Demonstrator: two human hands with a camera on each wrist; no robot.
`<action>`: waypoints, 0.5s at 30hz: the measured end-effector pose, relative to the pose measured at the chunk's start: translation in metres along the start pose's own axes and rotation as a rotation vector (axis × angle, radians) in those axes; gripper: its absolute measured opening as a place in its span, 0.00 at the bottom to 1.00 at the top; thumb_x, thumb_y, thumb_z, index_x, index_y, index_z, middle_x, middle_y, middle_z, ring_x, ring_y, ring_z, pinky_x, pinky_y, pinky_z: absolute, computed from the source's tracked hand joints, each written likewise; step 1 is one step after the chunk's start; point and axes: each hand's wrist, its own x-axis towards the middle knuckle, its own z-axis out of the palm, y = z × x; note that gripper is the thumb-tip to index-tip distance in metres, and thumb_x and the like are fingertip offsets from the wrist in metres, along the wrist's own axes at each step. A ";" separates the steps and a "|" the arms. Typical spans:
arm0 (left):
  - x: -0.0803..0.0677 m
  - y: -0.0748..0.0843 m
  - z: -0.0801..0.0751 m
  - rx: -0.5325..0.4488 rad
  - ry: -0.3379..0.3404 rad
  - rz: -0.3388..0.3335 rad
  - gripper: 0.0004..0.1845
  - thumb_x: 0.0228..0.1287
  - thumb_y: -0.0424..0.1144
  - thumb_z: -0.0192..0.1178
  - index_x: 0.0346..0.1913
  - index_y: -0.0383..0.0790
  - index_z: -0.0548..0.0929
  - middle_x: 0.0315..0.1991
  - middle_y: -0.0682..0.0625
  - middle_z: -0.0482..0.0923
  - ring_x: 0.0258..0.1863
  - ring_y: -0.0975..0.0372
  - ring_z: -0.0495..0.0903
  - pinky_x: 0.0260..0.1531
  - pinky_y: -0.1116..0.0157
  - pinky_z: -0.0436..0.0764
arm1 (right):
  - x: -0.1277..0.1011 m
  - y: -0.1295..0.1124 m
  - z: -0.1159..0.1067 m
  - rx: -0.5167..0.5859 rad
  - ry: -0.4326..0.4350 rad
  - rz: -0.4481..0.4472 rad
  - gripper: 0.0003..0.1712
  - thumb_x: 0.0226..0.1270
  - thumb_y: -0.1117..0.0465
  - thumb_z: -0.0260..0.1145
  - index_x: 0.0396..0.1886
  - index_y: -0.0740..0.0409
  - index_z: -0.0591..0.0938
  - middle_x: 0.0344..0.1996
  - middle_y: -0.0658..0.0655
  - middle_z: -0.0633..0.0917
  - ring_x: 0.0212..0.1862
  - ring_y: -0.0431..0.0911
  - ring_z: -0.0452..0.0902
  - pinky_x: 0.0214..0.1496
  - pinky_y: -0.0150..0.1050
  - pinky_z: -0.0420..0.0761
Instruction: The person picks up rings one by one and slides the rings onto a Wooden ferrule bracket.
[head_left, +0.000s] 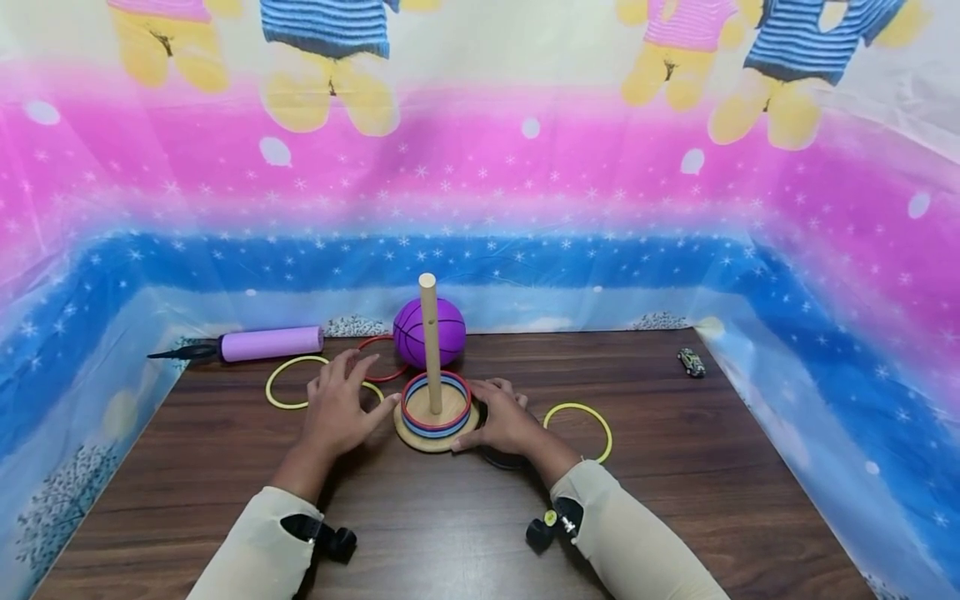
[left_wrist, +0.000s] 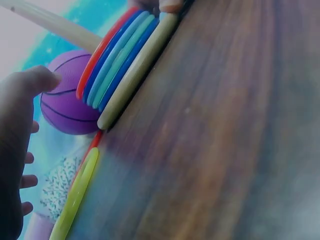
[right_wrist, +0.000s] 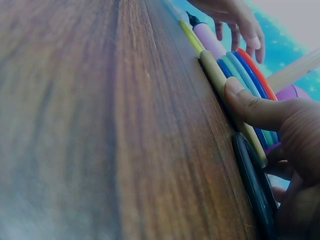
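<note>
A wooden peg stand [head_left: 427, 333] rises from a round base [head_left: 420, 442] in the middle of the table. Around the peg lies a stack of rings, with a red ring [head_left: 406, 392] on top and blue and teal ones below, clearer in the left wrist view. My right hand [head_left: 510, 425] holds the base's right side, its thumb [right_wrist: 245, 100] against the rim and its fingers partly hidden behind. On the other side my left hand [head_left: 337, 408] hovers with spread fingers, holding nothing, its thumb tip close to the base.
Behind the stand sits a purple ball [head_left: 450, 325] near a loose red ring [head_left: 375, 340]. Yellow rings lie left [head_left: 272, 392] and right [head_left: 609, 437]. A black rounded object [right_wrist: 252, 185] is under my right hand. A purple pump [head_left: 270, 343] and toy car [head_left: 691, 363] lie farther back.
</note>
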 end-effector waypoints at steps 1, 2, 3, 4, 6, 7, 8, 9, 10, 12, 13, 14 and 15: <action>0.001 -0.001 0.000 0.003 -0.004 -0.010 0.43 0.72 0.63 0.67 0.82 0.44 0.71 0.82 0.32 0.60 0.80 0.31 0.60 0.71 0.24 0.61 | 0.000 0.000 0.000 0.000 -0.001 0.000 0.60 0.51 0.44 0.92 0.83 0.46 0.74 0.81 0.55 0.76 0.87 0.63 0.52 0.82 0.78 0.41; 0.002 -0.002 -0.001 0.007 -0.008 -0.021 0.43 0.72 0.63 0.66 0.82 0.44 0.70 0.82 0.31 0.59 0.80 0.31 0.59 0.71 0.24 0.60 | 0.000 0.000 0.000 0.000 -0.001 0.000 0.60 0.51 0.44 0.92 0.83 0.46 0.74 0.81 0.55 0.76 0.87 0.62 0.52 0.82 0.78 0.41; 0.003 -0.003 -0.001 0.012 -0.013 -0.035 0.44 0.72 0.64 0.66 0.82 0.44 0.70 0.82 0.31 0.58 0.80 0.31 0.59 0.71 0.24 0.60 | 0.000 0.000 0.000 -0.001 0.000 0.000 0.60 0.51 0.44 0.92 0.83 0.46 0.74 0.80 0.55 0.76 0.87 0.62 0.52 0.82 0.78 0.41; 0.005 -0.004 -0.001 0.019 -0.018 -0.050 0.44 0.72 0.64 0.65 0.82 0.44 0.69 0.82 0.31 0.58 0.80 0.30 0.59 0.70 0.24 0.60 | 0.000 0.000 0.000 -0.002 0.000 -0.002 0.60 0.51 0.44 0.92 0.83 0.46 0.74 0.80 0.55 0.76 0.87 0.62 0.52 0.82 0.78 0.42; 0.008 -0.006 0.001 0.034 -0.032 -0.079 0.45 0.73 0.66 0.64 0.83 0.44 0.68 0.83 0.31 0.57 0.80 0.30 0.58 0.71 0.23 0.60 | 0.001 0.001 0.000 -0.001 0.004 -0.003 0.60 0.51 0.44 0.92 0.83 0.46 0.74 0.80 0.55 0.76 0.87 0.62 0.52 0.82 0.78 0.42; 0.010 -0.006 0.002 0.041 -0.039 -0.091 0.45 0.73 0.66 0.64 0.83 0.44 0.68 0.83 0.31 0.56 0.80 0.30 0.57 0.71 0.23 0.59 | 0.001 0.001 0.000 -0.002 0.007 -0.002 0.60 0.50 0.44 0.92 0.83 0.46 0.74 0.80 0.55 0.76 0.87 0.62 0.52 0.82 0.78 0.42; 0.013 -0.007 0.004 0.046 -0.048 -0.105 0.46 0.73 0.67 0.63 0.84 0.45 0.68 0.83 0.31 0.56 0.80 0.30 0.57 0.72 0.23 0.59 | 0.001 0.001 0.000 -0.003 0.010 -0.002 0.60 0.50 0.44 0.92 0.83 0.46 0.74 0.80 0.55 0.76 0.87 0.62 0.52 0.82 0.78 0.42; 0.015 -0.007 0.005 0.052 -0.057 -0.117 0.46 0.73 0.68 0.63 0.84 0.45 0.67 0.84 0.31 0.56 0.80 0.30 0.56 0.72 0.23 0.59 | 0.001 0.001 0.000 -0.002 0.012 -0.001 0.61 0.50 0.44 0.92 0.83 0.46 0.74 0.80 0.55 0.76 0.87 0.62 0.52 0.82 0.78 0.42; 0.017 -0.008 0.007 0.056 -0.065 -0.128 0.46 0.73 0.68 0.62 0.84 0.45 0.67 0.84 0.31 0.55 0.81 0.30 0.56 0.73 0.23 0.58 | 0.001 0.001 0.000 -0.002 0.013 0.000 0.61 0.50 0.44 0.92 0.83 0.46 0.74 0.80 0.55 0.76 0.87 0.62 0.52 0.82 0.78 0.42; 0.021 -0.007 0.009 0.073 -0.086 -0.149 0.47 0.74 0.69 0.60 0.85 0.45 0.66 0.84 0.30 0.55 0.81 0.30 0.55 0.73 0.23 0.58 | 0.000 0.001 0.000 -0.001 0.010 0.001 0.61 0.50 0.44 0.92 0.83 0.46 0.74 0.80 0.55 0.76 0.87 0.62 0.52 0.82 0.78 0.42; 0.023 -0.007 0.011 0.082 -0.097 -0.160 0.47 0.74 0.69 0.60 0.85 0.46 0.66 0.84 0.30 0.54 0.81 0.29 0.54 0.74 0.24 0.57 | 0.000 0.001 0.000 0.000 0.007 0.002 0.61 0.50 0.44 0.92 0.83 0.46 0.74 0.80 0.55 0.76 0.87 0.62 0.52 0.82 0.78 0.42; 0.025 -0.007 0.011 0.091 -0.109 -0.169 0.46 0.74 0.69 0.59 0.85 0.46 0.65 0.84 0.30 0.54 0.81 0.29 0.54 0.74 0.24 0.57 | 0.000 0.000 -0.001 0.002 0.003 0.002 0.61 0.50 0.44 0.92 0.83 0.46 0.74 0.81 0.55 0.76 0.87 0.62 0.52 0.82 0.78 0.42; 0.027 -0.007 0.012 0.100 -0.119 -0.177 0.46 0.75 0.69 0.58 0.85 0.46 0.65 0.84 0.30 0.54 0.81 0.29 0.54 0.74 0.24 0.57 | 0.000 0.000 -0.001 0.003 0.000 0.003 0.61 0.50 0.44 0.92 0.83 0.46 0.73 0.81 0.55 0.75 0.87 0.62 0.52 0.82 0.79 0.42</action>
